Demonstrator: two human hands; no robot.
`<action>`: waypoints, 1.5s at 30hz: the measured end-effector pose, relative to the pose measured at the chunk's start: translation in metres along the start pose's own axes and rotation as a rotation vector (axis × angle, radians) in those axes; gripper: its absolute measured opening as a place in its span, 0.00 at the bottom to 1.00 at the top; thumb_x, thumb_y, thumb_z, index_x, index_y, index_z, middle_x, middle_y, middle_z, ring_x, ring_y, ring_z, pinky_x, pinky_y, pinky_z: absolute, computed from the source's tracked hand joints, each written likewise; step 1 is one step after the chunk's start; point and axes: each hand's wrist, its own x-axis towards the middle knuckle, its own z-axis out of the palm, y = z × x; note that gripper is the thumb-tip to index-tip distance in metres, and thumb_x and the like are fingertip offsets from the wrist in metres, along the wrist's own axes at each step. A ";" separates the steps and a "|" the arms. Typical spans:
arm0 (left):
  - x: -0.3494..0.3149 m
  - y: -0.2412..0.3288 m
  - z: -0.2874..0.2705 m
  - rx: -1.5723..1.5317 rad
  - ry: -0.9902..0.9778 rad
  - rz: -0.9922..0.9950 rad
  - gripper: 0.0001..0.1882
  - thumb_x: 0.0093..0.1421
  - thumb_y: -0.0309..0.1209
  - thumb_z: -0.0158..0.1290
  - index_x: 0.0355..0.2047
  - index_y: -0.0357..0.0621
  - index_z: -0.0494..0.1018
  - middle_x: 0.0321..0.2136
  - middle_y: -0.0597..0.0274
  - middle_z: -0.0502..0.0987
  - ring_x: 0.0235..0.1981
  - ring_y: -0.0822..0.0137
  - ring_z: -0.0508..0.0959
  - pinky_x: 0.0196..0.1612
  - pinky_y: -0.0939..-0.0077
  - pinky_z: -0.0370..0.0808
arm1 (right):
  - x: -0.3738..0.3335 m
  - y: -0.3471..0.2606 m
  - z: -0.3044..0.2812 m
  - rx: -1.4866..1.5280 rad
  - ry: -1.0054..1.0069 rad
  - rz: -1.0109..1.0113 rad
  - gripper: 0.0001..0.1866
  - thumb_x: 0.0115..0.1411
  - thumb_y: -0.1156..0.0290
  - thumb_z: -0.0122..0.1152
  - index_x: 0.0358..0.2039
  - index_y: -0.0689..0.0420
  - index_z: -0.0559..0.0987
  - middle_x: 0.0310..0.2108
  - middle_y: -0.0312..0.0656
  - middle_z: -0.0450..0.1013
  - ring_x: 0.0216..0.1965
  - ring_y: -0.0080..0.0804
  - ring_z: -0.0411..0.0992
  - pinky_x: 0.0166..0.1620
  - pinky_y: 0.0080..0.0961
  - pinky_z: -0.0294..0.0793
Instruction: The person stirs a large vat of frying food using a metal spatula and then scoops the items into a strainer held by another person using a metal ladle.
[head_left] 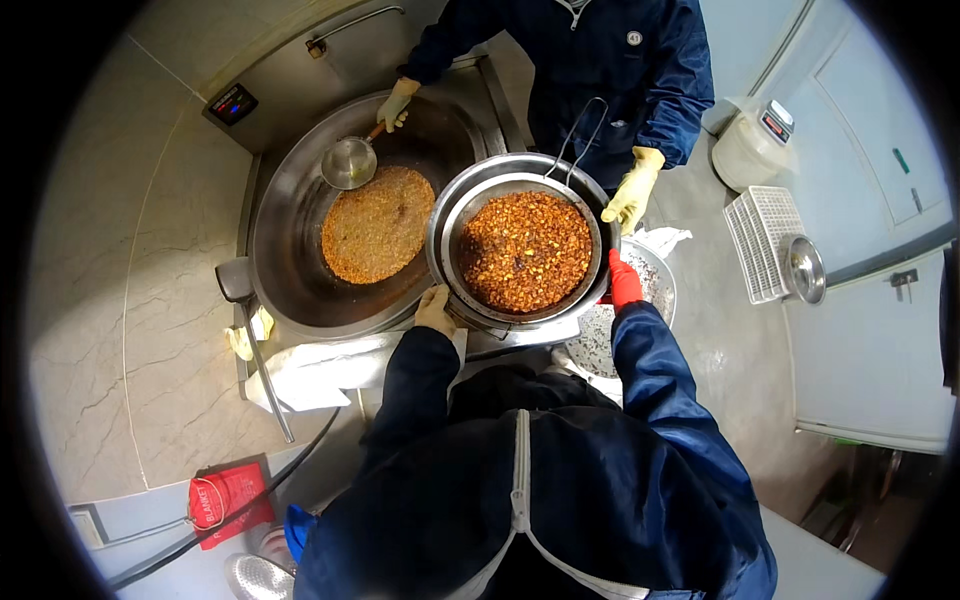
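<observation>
My left hand (436, 311), in a pale glove, grips the near left rim of a wide metal basin (437, 226). On its right side my right hand (625, 281), in a red glove, closes on the same rim; its fingertips are partly hidden. Inside the basin sits a round metal strainer (599, 262) with a wire handle at the far side, full of chopped reddish-brown bits (527, 250). A co-worker's pale-gloved hand (632, 192) touches the basin's far right edge. The co-worker's other hand (398, 104) holds a ladle (349, 163) over a large wok.
The wok (283, 235), left of the basin, contains bubbling golden-brown bits in oil. Below the basin's right side stands a speckled metal bowl (655, 290). A metal rod (266, 370) leans at the wok's left. White crate (765, 240) and white tub (748, 158) stand at right.
</observation>
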 end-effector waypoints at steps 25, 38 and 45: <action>-0.001 -0.004 0.000 -0.124 0.005 0.015 0.04 0.55 0.28 0.50 0.30 0.44 0.67 0.27 0.64 0.71 0.27 0.71 0.71 0.29 0.77 0.70 | 0.053 -0.005 0.009 -0.362 0.317 -0.419 0.31 0.57 0.46 0.40 0.23 0.65 0.76 0.20 0.49 0.71 0.21 0.38 0.65 0.29 0.32 0.63; 0.001 -0.005 -0.001 -0.153 0.008 0.007 0.03 0.56 0.28 0.48 0.29 0.42 0.67 0.25 0.63 0.72 0.25 0.69 0.73 0.28 0.72 0.74 | 0.047 -0.011 0.010 -0.385 0.323 -0.286 0.30 0.57 0.46 0.41 0.30 0.64 0.76 0.26 0.49 0.73 0.28 0.40 0.69 0.34 0.31 0.65; 0.000 -0.005 0.002 -0.151 0.041 0.027 0.03 0.56 0.27 0.47 0.30 0.42 0.66 0.26 0.62 0.72 0.26 0.67 0.73 0.28 0.72 0.74 | 0.040 -0.013 0.012 -0.345 0.317 -0.403 0.29 0.58 0.47 0.39 0.28 0.63 0.76 0.22 0.48 0.72 0.23 0.37 0.66 0.31 0.31 0.64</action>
